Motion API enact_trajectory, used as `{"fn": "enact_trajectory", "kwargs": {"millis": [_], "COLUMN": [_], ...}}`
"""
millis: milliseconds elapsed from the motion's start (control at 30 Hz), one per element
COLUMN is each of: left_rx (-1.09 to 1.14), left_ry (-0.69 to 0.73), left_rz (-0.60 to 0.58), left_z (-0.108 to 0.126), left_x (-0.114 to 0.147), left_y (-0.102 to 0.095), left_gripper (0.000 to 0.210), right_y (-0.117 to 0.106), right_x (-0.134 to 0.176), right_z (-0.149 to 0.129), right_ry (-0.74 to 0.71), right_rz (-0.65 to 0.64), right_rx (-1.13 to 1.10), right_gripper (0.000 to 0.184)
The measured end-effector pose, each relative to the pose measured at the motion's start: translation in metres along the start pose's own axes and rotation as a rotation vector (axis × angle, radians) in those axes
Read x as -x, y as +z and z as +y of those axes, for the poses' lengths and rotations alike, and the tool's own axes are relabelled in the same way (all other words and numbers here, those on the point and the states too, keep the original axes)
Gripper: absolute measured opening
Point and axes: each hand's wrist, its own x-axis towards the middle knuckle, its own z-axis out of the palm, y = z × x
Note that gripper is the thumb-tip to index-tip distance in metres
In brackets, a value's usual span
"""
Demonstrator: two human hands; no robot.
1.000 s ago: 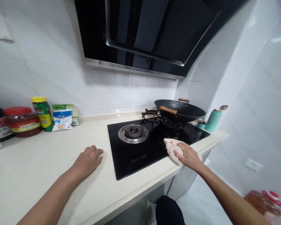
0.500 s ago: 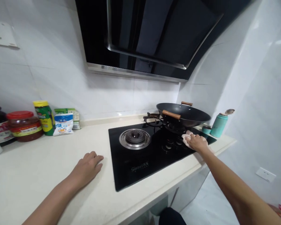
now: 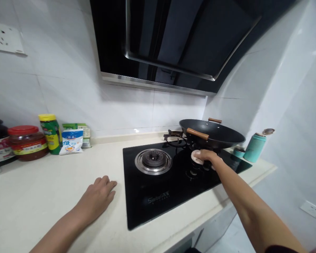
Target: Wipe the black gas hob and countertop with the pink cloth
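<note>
A pale cloth (image 3: 197, 157) is gripped in my right hand (image 3: 209, 156), which reaches over the black glass gas stove (image 3: 152, 186) just behind the control knobs (image 3: 192, 173). Part of the cloth is hidden under the fingers. Right behind that hand, a black wok (image 3: 216, 135) with wooden handles sits over the right burner. My left hand (image 3: 100, 195) rests on the cream countertop (image 3: 55, 189), left of the stove, holding nothing, its fingers loosely bent and slightly apart. The left burner (image 3: 154, 160) is uncovered; its pan support (image 3: 175, 137) lies at the back beside the wok.
A teal bottle (image 3: 255, 147) and a small teal cup (image 3: 238, 151) stand at the right end. Along the left wall are a red-lidded jar (image 3: 27, 142), a yellow-capped green container (image 3: 51, 133), a white packet (image 3: 71, 141) and a dark bottle (image 3: 0, 140). A range hood (image 3: 163, 42) overhangs the stove.
My right hand has moved left with the cloth, from the stove's right side to the area behind the knobs. My left hand stays on the countertop. The view has shifted slightly.
</note>
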Motion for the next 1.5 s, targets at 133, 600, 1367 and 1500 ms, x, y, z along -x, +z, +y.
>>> {"fn": "enact_trajectory", "kwargs": {"millis": [133, 600, 1367, 1500], "left_rx": [-0.019, 0.036, 0.008, -0.012], "left_ry": [-0.022, 0.005, 0.008, 0.017], "left_rz": [-0.018, 0.020, 0.016, 0.007], "left_z": [0.004, 0.004, 0.001, 0.000], "left_x": [0.001, 0.002, 0.003, 0.003], "left_y": [-0.002, -0.002, -0.002, -0.001], "left_gripper": [0.047, 0.047, 0.048, 0.051], "right_y": [-0.001, 0.007, 0.029, 0.034], "right_x": [0.002, 0.001, 0.194, 0.210], "right_z": [-0.020, -0.126, -0.103, -0.061], "right_ry": [0.030, -0.328, -0.631, -0.575], "right_rz": [-0.094, -0.040, 0.263, 0.301], "right_rx": [0.038, 0.069, 0.033, 0.013], "right_gripper": [0.060, 0.063, 0.040, 0.037]}}
